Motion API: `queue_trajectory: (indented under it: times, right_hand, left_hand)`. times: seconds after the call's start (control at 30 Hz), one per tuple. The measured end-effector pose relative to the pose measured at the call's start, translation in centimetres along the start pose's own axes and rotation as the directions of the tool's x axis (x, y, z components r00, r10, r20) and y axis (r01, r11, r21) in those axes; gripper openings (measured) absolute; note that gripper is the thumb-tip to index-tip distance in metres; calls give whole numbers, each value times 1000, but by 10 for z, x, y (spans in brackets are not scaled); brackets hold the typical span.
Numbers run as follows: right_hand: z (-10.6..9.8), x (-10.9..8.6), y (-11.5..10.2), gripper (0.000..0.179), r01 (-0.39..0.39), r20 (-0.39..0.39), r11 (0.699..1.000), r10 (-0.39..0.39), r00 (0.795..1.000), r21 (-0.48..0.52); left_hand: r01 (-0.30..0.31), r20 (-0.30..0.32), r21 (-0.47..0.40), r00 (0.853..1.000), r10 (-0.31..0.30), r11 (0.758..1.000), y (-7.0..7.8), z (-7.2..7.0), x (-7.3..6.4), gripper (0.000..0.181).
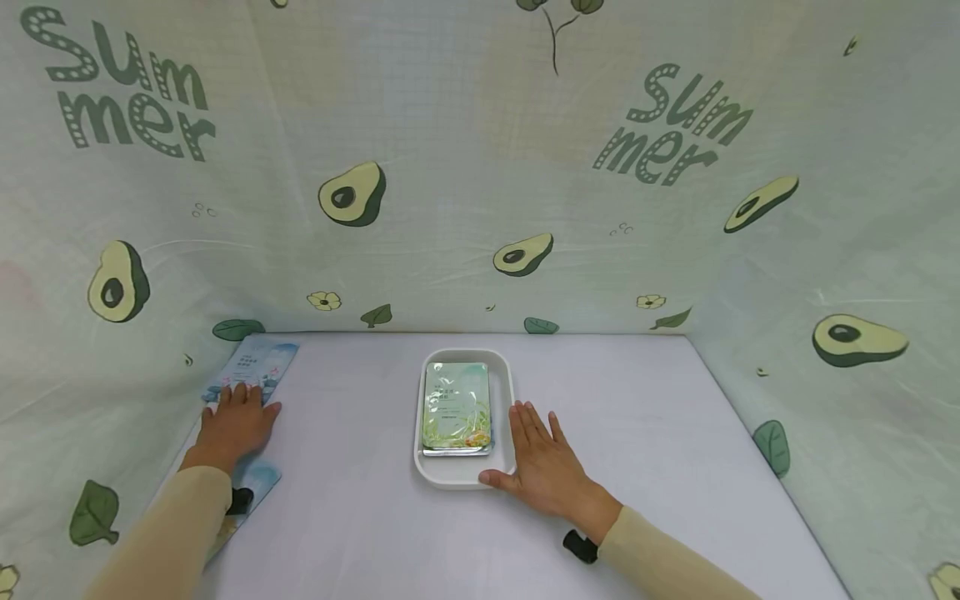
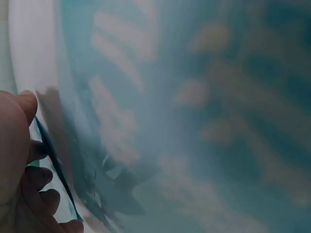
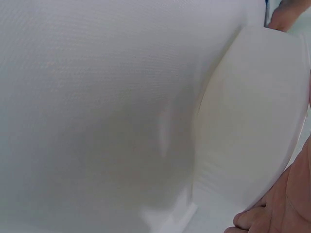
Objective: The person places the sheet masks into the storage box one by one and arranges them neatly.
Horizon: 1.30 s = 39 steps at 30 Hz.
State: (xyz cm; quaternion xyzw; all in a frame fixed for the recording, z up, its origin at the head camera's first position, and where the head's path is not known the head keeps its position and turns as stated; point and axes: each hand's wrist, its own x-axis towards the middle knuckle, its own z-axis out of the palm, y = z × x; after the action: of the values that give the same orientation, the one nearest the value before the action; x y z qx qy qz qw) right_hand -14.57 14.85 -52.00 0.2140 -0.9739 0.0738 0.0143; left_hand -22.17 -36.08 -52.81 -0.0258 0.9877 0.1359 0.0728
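A white tray stands in the middle of the table, with a green and pale-blue sachet lying in it; a silvery edge shows beneath the sachet. My right hand rests against the tray's right rim, fingers extended and thumb at the near corner. The right wrist view has the tray's outer wall beside the palm. At the table's left edge, my left hand lies over a blue sachet with pink flower print, fingers spread on it. Nearer me, another blue sachet is partly under the left wrist.
The white table meets a pale cloth wall printed with avocados and leaves at the back and both sides. A dark wrist camera is strapped at the right wrist and another at the left.
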Motion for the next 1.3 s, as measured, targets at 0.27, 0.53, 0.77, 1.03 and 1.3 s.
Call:
queue_trajectory:
  times: [0.27,0.53,0.77,1.03,1.3]
  right_hand:
    - [-1,0,-1,116,0,-3,1000,1,1000,5]
    - [1,0,-1,117,-3,-2,1000,3,1000,4]
    - [1,-2,-2,116,-7,1,1000,7,1000,3]
    - [2,-1,0,117,-5,-1,1000,5,1000,-3]
    - [4,-1,0,117,-1,-4,1000,1,1000,3]
  left_hand:
    - [-78,0,49,997,78,996,17,15,2,74]
    - [-170,38,33,985,169,985,63,27,-5,71]
    - [-310,69,14,949,308,951,91,37,-20,62]
    - [-407,91,-35,908,409,913,103,42,-51,50]
    - [-407,81,-57,908,410,912,106,40,-72,44]
